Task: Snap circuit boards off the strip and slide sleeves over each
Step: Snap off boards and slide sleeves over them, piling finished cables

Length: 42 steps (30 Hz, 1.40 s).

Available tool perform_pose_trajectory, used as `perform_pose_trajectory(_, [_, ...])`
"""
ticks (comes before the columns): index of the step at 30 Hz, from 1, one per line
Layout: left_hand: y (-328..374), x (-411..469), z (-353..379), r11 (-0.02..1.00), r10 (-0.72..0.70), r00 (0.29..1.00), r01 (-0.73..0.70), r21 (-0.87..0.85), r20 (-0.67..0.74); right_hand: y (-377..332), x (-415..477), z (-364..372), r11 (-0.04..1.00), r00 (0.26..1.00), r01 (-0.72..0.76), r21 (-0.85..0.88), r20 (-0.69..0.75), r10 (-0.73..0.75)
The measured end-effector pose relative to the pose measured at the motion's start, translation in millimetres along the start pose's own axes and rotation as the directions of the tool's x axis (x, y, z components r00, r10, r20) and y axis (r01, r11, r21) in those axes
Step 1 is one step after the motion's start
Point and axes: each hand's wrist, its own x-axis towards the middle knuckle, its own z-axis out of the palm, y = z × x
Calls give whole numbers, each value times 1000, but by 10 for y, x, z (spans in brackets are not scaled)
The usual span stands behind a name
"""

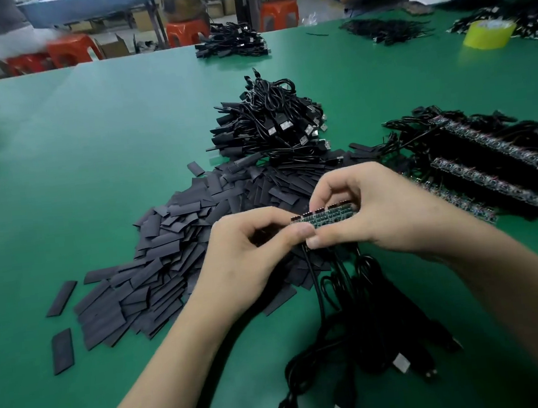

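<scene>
You have the strip (323, 216) up off the table (90, 138), just above the near edge of the sleeve pile (173, 242), held between both hands. Your left hand (250, 258) pinches its left end, thumb on the near face and fingers curled behind. Your right hand (383, 206) grips the rest the same way. The two thumbs sit almost touching, at what looks like the break line.

The strip looks light, thin and stiff, so expect it to crack rather than bend. Keep your thumbs tight to the score on either side, so the fold goes there and not through a board. Hold by the edges and bare face where you can, since the small parts along the far edge look easy to knock off.

The cables (352, 294) hang from the boards down to the table near you. They are limp and will drag, so a freed board may swing or tug. Don't pull by a cable, as the joints are probably the weak spot.

The sleeves look flat, soft and nearly weightless, and they may cling together. Pinch one by its sides to open its mouth. More strips (487, 163) lie to the right, and a heap of leads (273, 121) that look finished sits beyond the pile.
</scene>
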Motion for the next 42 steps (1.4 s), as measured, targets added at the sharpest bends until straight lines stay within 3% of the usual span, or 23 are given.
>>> perform_pose_trajectory(2, [2,3,-10,996,-40,999,37,-81,-26,95,-31,46,973,1000,-19,229,-13,22])
perform_pose_trajectory(5, [10,1,1,985,-92,995,84,-153,-43,171,-85,131,920,997,-33,391,-50,57])
perform_pose_trajectory(11, [40,-7,18,982,-117,988,100,-158,-98,178,-75,223,961,987,9,277,-159,37])
perform_pose_trajectory(15, [57,6,11,979,-136,989,125,-163,-61,190,-81,229,971,986,47,235,-165,-8])
perform_pose_trajectory(21, [105,11,-1,954,-188,982,180,-239,-7,173,-73,224,931,994,43,364,-105,-4])
perform_pose_trajectory(25, [81,-1,12,925,-146,988,154,-347,50,218,-55,230,831,999,15,557,-40,9])
perform_pose_trajectory(27, [79,-2,4,922,-122,991,132,-364,49,223,-63,182,819,999,-27,573,41,5])
perform_pose_trajectory(32, [64,24,-117,896,-116,992,83,-436,-50,350,-119,-247,870,997,-75,487,5,83])
perform_pose_trajectory(37, [39,59,-259,802,-190,947,-2,-597,-259,525,-201,-583,919,976,-218,330,47,215])
perform_pose_trajectory(42, [26,89,-318,782,-190,931,-49,-621,-313,539,-269,-733,960,963,-270,76,21,269])
